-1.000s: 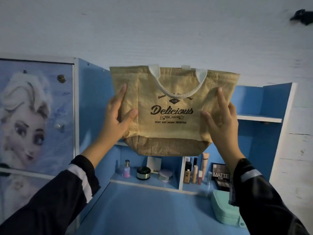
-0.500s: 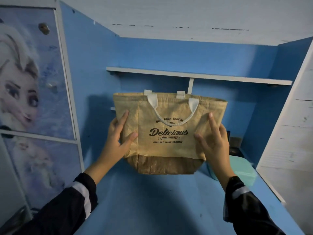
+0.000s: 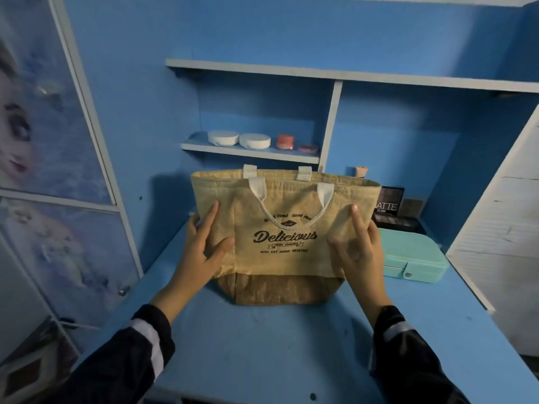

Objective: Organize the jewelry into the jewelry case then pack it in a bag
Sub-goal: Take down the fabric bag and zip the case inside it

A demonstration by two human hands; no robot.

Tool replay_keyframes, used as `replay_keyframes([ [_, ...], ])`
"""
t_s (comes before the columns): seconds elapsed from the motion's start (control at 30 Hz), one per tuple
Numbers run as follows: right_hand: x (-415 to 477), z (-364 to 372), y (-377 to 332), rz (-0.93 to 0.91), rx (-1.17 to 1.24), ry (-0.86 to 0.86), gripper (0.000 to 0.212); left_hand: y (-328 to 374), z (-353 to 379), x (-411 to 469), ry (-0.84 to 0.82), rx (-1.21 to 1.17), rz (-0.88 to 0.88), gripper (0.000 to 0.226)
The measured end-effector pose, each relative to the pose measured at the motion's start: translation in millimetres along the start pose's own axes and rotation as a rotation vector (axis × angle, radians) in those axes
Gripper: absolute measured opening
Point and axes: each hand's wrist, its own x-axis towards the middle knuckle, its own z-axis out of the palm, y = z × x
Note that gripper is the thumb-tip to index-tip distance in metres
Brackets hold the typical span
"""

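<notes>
Nearest are 2 dark sleeves with a white stripe, reaching over the blue surface (image 3: 262, 351); the left hand (image 3: 201, 249) and the right hand (image 3: 360, 246) each press 1 side of the bag (image 3: 280, 263); the fingers are straight and spread wide, thumbs on the front, so the bag is held between the 2 flat hands and not pinched. The bag is tan with a darker bottom and stands upright in the middle of the surface; its bottom looks set down, but I cannot tell for sure that it touches. Its top is open and its 2 white handles hang down.

I think the step in hand is getting the bag ready for packing. The case (image 3: 414, 258) is green and its lid is down; it lies flat on the surface just right of the bag, partly behind the right hand; I cannot tell if the jewelry is inside. Next, I think 1 hand must let go, pick up the case, and lower it through the open top; the floppy bag may tip or fold shut, and the front handle may get in the way.

Behind the case is a dark makeup box (image 3: 389, 205). Farther back, a small shelf (image 3: 250, 153) holds 2 white tubs and a pink jar (image 3: 285, 141).
</notes>
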Motion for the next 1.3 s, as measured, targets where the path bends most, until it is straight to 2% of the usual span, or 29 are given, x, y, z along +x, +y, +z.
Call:
replay_keyframes([
  [0.27, -10.7, -3.0, 2.8, 0.034, 0.027, -0.044, 0.078, 6.4, 0.0, -8.2, -0.011, -0.036, -0.089, 0.077],
  [0.43, 1.9, -16.3, -0.2, 0.012, 0.087, 0.015, 0.069, 17.1, -9.0, 3.9, 0.006, -0.141, -0.086, 0.073],
  [0.6, 25.1, -29.4, -11.7, 0.146, 0.237, 0.044, 0.056, 34.1, -20.6, 31.0, 0.060, -0.214, -0.131, 0.063],
  [0.8, 47.1, -40.6, -31.6, 0.233, 0.304, -0.015, 0.039, 52.4, -20.9, 54.1, 0.097, -0.274, -0.263, 0.056],
  [1.0, 49.5, -41.2, -46.4, 0.311, 0.369, 0.046, 0.035, 61.9, -19.1, 52.3, 0.137, -0.310, -0.237, 0.043],
  [1.13, 58.5, -49.8, -64.8, 0.269, 0.459, 0.116, 0.032, 80.6, -26.6, 57.0, 0.201, -0.341, -0.157, 0.031],
  [1.2, 55.2, -54.9, -67.6, 0.234, 0.511, 0.139, 0.030, 82.7, -28.5, 51.1, 0.244, -0.331, -0.086, 0.034],
  [1.3, 39.2, -54.4, -57.4, 0.216, 0.544, 0.101, 0.029, 72.7, -27.8, 33.8, 0.254, -0.367, -0.085, 0.041],
])
